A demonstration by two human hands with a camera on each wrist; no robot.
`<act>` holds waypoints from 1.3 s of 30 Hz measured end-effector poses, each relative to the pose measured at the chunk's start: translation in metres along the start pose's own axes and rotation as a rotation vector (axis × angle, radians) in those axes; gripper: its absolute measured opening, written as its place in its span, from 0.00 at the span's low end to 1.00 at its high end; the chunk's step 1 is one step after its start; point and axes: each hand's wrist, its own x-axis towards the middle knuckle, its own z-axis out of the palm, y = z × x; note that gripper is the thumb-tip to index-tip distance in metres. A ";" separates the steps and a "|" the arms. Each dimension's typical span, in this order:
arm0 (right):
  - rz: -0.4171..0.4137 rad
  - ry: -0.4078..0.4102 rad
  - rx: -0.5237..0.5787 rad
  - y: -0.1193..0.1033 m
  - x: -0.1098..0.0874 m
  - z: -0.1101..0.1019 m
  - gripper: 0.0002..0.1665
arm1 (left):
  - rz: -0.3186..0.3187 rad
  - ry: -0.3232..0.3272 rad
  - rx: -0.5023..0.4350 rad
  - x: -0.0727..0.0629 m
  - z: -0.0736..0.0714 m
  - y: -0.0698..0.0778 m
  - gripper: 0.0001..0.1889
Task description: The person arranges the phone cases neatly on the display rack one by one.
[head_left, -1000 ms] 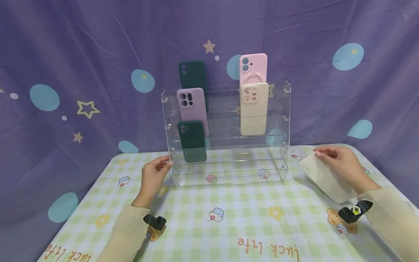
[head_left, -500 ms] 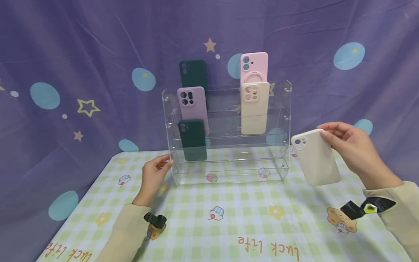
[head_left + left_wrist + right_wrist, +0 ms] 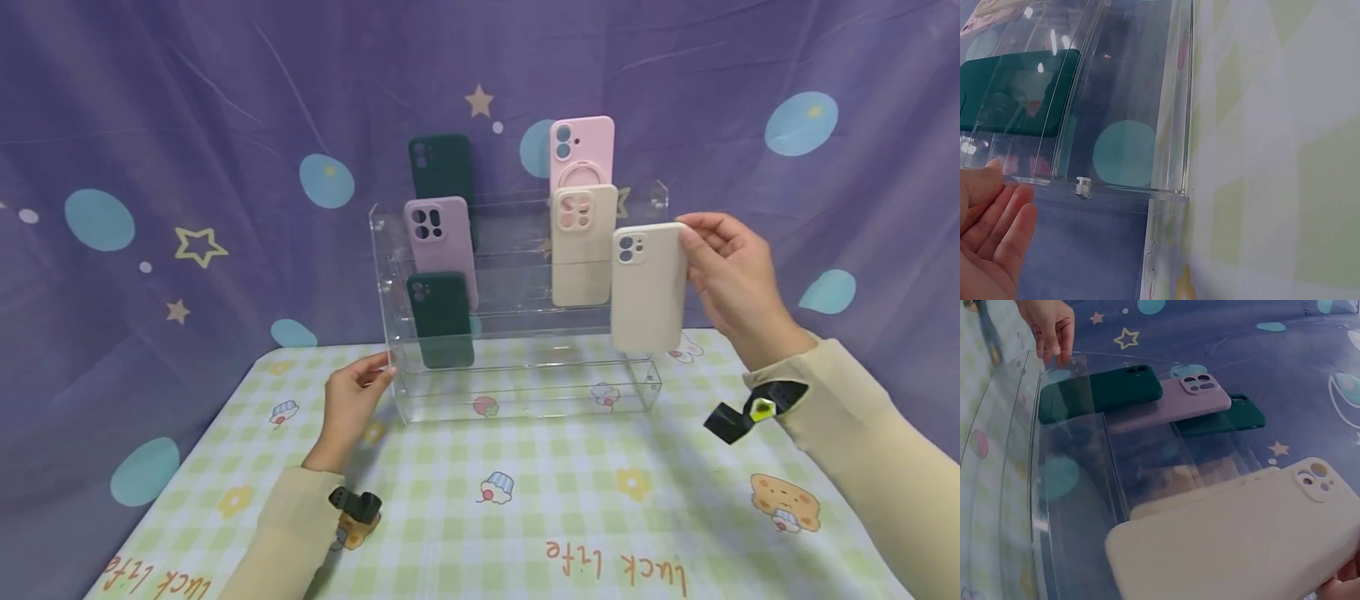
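Note:
My right hand (image 3: 738, 279) pinches a cream phone case (image 3: 647, 292) by its top right corner, with the camera cutout at upper left. The case hangs upright in front of the right side of a clear acrylic display rack (image 3: 525, 379). In the right wrist view the cream case (image 3: 1235, 544) fills the lower right. My left hand (image 3: 352, 404) grips the rack's left side panel between thumb and fingers. Closest to it in the rack is a dark green phone case (image 3: 441, 321), also seen in the left wrist view (image 3: 1019, 94).
Behind the green case stand a lilac case (image 3: 441, 242) and another dark green case (image 3: 441, 167). On the right tiers are an off-white case (image 3: 583, 250) and a pink case (image 3: 582, 150). A checked cloth (image 3: 562, 492) covers the table; a purple curtain (image 3: 247, 125) hangs behind.
The right hand has lifted the cream case from low at the right, turned it upright and brought it left to the rack. The left hand stays at the rack's side.

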 end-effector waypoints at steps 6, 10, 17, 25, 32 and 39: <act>-0.116 0.051 0.003 0.015 0.020 0.028 0.06 | -0.007 0.004 -0.011 0.000 0.001 0.001 0.13; -0.193 0.107 -0.112 0.028 0.025 0.039 0.08 | -0.011 0.003 -0.008 0.001 0.001 0.001 0.13; -0.260 0.111 -0.259 0.051 0.020 0.042 0.06 | -0.008 -0.007 -0.004 0.001 -0.001 0.000 0.14; -0.272 0.086 -0.331 0.075 0.011 0.037 0.06 | -0.014 -0.007 0.000 0.001 -0.001 -0.001 0.14; -0.227 0.097 -0.371 0.085 0.007 0.033 0.06 | -0.019 -0.002 0.014 0.001 -0.001 -0.002 0.14; -0.164 0.101 -0.375 0.092 0.001 0.026 0.08 | -0.016 -0.003 0.008 0.001 0.000 -0.003 0.14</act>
